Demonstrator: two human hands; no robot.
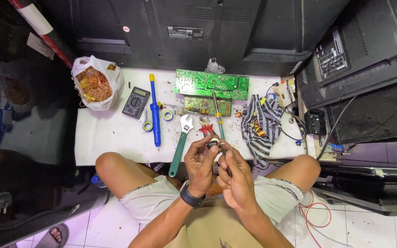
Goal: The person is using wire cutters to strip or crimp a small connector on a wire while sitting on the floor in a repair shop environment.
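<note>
The person's forearms rise from the bottom edge, a dark watch [192, 198] on the left wrist. The left hand [200, 164] has its grip closed on a small pale coil component [213, 143], pinched at the fingertips just over the near edge of the white surface [111, 138]. The right hand [236, 177] lies against the left, fingers curled narrow about a thin dark tool [226, 158]; its tip cannot be made out. Bare knees flank both hands.

On the surface, just beyond the hands, lie a green-handled adjustable wrench [180, 144], red-handled cutters [206, 129] and a screwdriver [218, 120]. A blue desoldering pump [155, 114], tape rolls [148, 126] and a multimeter [136, 102] lie further left. A bag of copper wire [96, 83] stands at the left corner. Green circuit boards [211, 84] lie at the far edge, a striped cloth [259, 126] to the right.
</note>
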